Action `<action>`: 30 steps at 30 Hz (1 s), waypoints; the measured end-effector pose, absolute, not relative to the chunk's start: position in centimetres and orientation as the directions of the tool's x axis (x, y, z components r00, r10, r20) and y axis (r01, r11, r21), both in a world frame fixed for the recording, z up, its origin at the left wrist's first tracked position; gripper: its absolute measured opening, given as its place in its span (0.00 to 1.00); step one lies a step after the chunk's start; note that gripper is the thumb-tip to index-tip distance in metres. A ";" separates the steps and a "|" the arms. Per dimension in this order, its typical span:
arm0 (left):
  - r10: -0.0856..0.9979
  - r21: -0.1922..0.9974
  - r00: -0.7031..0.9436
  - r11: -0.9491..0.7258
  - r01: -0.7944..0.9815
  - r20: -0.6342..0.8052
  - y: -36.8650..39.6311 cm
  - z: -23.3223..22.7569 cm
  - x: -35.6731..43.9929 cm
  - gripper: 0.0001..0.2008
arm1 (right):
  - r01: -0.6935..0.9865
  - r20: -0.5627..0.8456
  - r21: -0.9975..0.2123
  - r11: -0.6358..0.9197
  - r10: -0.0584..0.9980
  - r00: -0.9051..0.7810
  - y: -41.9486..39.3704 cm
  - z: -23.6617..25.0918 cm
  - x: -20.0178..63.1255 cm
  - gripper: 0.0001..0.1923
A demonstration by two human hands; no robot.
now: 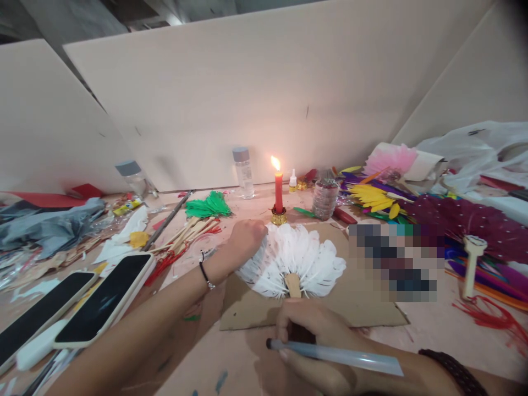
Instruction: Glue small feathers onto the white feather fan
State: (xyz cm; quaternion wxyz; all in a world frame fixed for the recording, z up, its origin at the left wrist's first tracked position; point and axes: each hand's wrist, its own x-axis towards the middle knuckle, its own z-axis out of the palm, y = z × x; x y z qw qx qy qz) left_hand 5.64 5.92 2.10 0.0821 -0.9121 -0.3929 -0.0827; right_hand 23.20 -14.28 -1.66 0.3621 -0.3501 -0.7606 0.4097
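Resting on the upper left edge of a white feather fan (295, 258), the left hand (247, 237) is curled into a loose fist pressing the feathers down. The right hand (317, 335) grips the fan's wooden handle (293, 285) from below and also holds a translucent glue stick (338, 356) lying across its fingers. The fan lies flat on a piece of cardboard (367, 313) on the table (433, 341).

Just behind the fan a lit red candle (279, 192) stands upright in a gold holder (279, 216). To its right stands a small clear jar (325, 199) whose contents look dark and beaded, though I cannot tell what they are. A tiny dropper bottle (292, 181) is just beside the candle, and two clear, grey-capped bottles (244, 171) stand by the back board, seemingly holding clear liquid.

Two phones (103, 300) lie face up at the left. Coloured feathers (373, 197) and a maroon fan (466, 223) are piled at the right.
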 end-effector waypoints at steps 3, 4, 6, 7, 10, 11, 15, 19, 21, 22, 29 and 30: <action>0.699 -0.086 0.681 -0.681 0.727 0.220 6.2 1.8 5.6 0.13 | 0.245 0.257 -0.876 0.415 0.832 -0.492 -14.3 -1.7 23.2 0.07; 0.696 -0.086 0.683 -0.683 0.725 0.222 6.2 1.8 5.5 0.13 | 0.240 0.263 -0.875 0.421 0.829 -0.494 -14.3 -1.8 23.2 0.07; 0.692 -0.086 0.685 -0.687 0.722 0.227 6.4 1.6 5.5 0.13 | 0.221 0.282 -0.871 0.438 0.815 -0.506 -14.2 -1.8 23.2 0.06; 0.691 -0.086 0.686 -0.687 0.721 0.229 6.4 1.6 5.5 0.14 | 0.210 0.289 -0.871 0.444 0.809 -0.511 -14.2 -1.8 23.2 0.05; 0.692 -0.092 0.684 -0.685 0.723 0.231 6.5 1.6 5.5 0.14 | 0.180 0.315 -0.870 0.458 0.799 -0.512 -14.0 -1.6 23.1 0.08; 0.692 -0.095 0.684 -0.683 0.724 0.230 6.5 1.6 5.5 0.14 | 0.170 0.325 -0.869 0.464 0.796 -0.511 -14.0 -1.5 23.1 0.08; 0.693 -0.110 0.686 -0.681 0.724 0.224 6.4 1.8 5.5 0.13 | 0.164 0.330 -0.871 0.462 0.800 -0.501 -14.0 -1.0 22.9 0.07; 0.698 -0.115 0.682 -0.675 0.728 0.220 6.4 1.8 5.4 0.14 | 0.202 0.316 -0.867 0.455 0.816 -0.484 -14.1 -0.7 22.7 0.07; 0.699 -0.118 0.680 -0.673 0.730 0.219 6.4 1.8 5.4 0.14 | 0.194 0.320 -0.868 0.458 0.813 -0.487 -14.0 -0.7 22.6 0.07; 0.699 -0.120 0.681 -0.673 0.730 0.218 6.4 1.8 5.4 0.14 | 0.184 0.323 -0.870 0.457 0.811 -0.487 -14.0 -0.7 22.6 0.06; 0.700 -0.127 0.682 -0.672 0.730 0.214 6.3 1.9 5.5 0.14 | 0.155 0.364 -0.864 0.480 0.806 -0.466 -13.9 0.0 22.5 0.07; 0.695 -0.127 0.687 -0.677 0.725 0.213 6.3 2.0 5.5 0.13 | 0.158 0.366 -0.862 0.483 0.805 -0.467 -13.9 0.1 22.5 0.06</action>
